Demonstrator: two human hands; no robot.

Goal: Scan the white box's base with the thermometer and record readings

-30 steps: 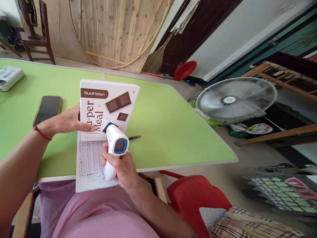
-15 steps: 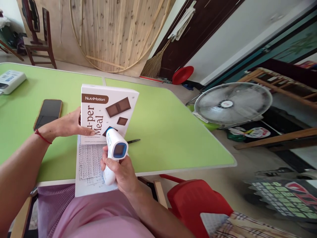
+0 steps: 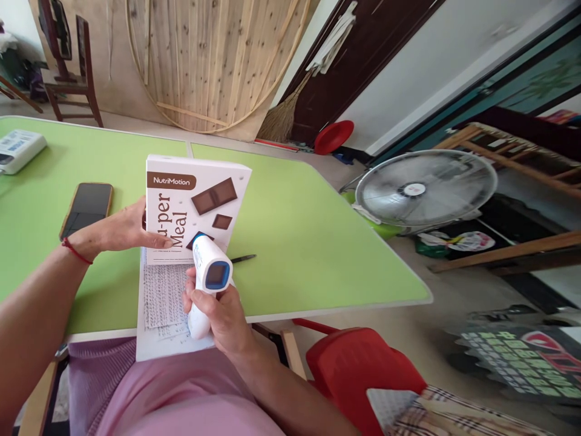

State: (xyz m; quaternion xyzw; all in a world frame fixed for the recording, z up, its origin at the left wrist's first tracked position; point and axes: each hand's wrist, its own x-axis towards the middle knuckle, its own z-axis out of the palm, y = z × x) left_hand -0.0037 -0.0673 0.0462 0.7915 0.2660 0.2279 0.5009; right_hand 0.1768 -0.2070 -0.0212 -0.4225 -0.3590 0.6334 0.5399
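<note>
Left hand (image 3: 128,228): grip holding one white rectangular cardboard box (image 3: 190,209) (brown-lettered). Right hand (image 3: 222,312): grip wrapped round one white, blue-trimmed, gun-shaped plastic thermometer (image 3: 210,257).

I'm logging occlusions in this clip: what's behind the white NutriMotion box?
The green table extends behind the box; a sheet with writing shows past its lower edge. Fingers of the left hand disappear behind it. Anything else it covers can't be seen.

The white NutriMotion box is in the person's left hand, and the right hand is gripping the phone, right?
Not quite: in the head view, the right hand grips a white handheld thermometer; the phone lies on the green table. The left hand does hold the white NutriMotion box.
</note>
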